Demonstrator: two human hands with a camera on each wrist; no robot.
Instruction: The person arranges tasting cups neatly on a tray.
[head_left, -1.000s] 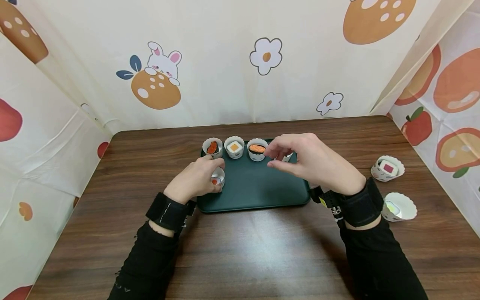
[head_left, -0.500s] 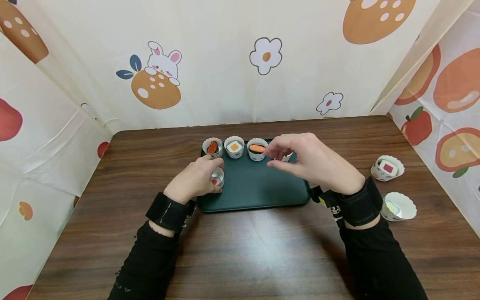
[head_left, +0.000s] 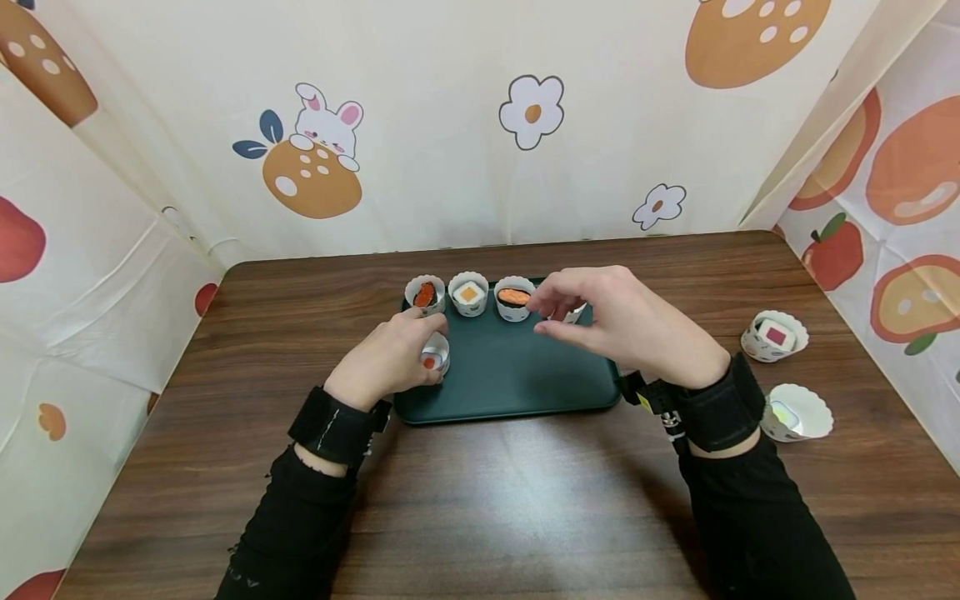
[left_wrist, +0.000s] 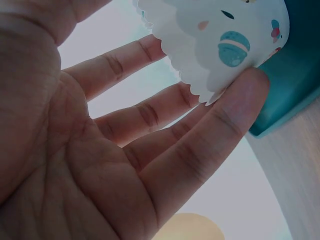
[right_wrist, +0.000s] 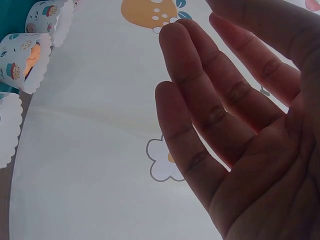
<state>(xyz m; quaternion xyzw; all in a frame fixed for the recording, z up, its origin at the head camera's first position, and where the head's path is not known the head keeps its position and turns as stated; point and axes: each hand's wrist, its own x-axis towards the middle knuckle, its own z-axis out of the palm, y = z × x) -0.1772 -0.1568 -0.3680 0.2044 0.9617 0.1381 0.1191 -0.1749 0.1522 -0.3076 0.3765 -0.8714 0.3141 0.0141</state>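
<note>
A dark green tray [head_left: 525, 371] lies on the table. At its left side my left hand [head_left: 386, 354] holds a scalloped white paper cup [head_left: 437, 353], fingers and thumb around its side; inside is a white piece with a red-orange spot. The left wrist view shows the fingers against this cup's printed wall [left_wrist: 234, 49]. Over the tray's back right hovers my right hand [head_left: 611, 321], fingers loosely bent, holding nothing. Another paper cup [head_left: 576, 315] is partly hidden behind it. In the right wrist view the palm and fingers [right_wrist: 212, 112] are apart from the cups.
Along the tray's back edge stand paper cups with a red-topped sushi piece [head_left: 424, 295], a white roll with a yellow centre [head_left: 469, 293] and an orange-topped sushi piece [head_left: 514, 297]. Two more cups, one upright [head_left: 775, 337] and one tilted [head_left: 802, 414], are at the table's right.
</note>
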